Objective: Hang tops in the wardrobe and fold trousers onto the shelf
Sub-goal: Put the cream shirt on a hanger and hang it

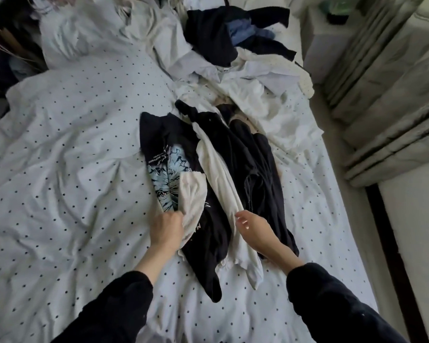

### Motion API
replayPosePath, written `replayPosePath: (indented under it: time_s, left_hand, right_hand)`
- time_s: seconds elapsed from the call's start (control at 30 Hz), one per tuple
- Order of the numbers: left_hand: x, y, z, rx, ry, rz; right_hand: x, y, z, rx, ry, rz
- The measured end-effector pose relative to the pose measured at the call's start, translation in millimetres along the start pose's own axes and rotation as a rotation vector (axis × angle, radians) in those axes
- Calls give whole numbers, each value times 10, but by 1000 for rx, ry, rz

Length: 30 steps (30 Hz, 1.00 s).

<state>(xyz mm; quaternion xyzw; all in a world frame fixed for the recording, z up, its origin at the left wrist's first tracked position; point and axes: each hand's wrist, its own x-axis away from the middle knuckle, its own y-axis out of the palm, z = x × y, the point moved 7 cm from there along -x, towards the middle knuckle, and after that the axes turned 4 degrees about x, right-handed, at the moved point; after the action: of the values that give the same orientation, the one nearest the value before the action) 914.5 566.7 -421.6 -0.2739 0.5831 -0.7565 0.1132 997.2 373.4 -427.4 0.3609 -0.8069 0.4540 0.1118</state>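
Cloth (218, 174), soft and light; left hand (166, 229) pinches its edge, right hand (252, 227) grips its fold.

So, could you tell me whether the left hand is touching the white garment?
Touching. The head view shows the left hand with its fingers curled into the edge of the white garment.

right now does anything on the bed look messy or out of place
Yes. The white garment lies twisted between the black printed top and dark clothes, tangled rather than flat. The left hand grips one end; the right hand touches its other strip. A second heap sits unsorted farther up.
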Motion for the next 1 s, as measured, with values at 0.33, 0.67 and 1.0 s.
replayPosePath:
  time_s: [0.33, 0.67, 1.0]
  left_hand:
    - [514, -121, 339, 370, 552, 208]
    - [686, -126, 171, 415, 697, 154]
    - [662, -153, 437, 255, 683, 57]
  right_hand:
    - [-117, 357, -465, -54, 55, -119]
    - [412, 278, -301, -435, 166, -114]
    - [1488, -272, 98, -797, 125, -18]
